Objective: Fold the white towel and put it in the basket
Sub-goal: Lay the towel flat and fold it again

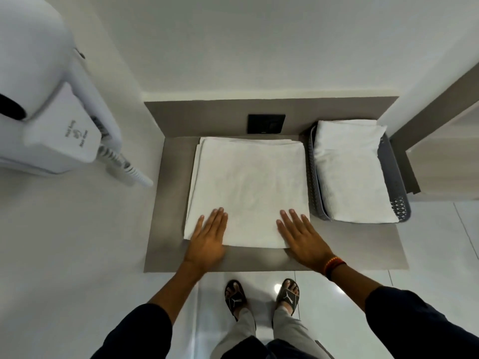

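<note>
The white towel (248, 190) is a soft, thick square, folded in layers, and it lies flat in the middle of a smooth grey shelf (363, 244). On its near edge, the left hand (207, 242) and the right hand (302, 242) lie palm down with straight fingers, pressing at the two near corners and gripping nothing. Just right of the towel stands a grey perforated plastic basket (394, 182), with another folded towel (350, 172) inside.

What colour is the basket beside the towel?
Grey, with a perforated lattice wall: the basket, seen in the head view.
</note>
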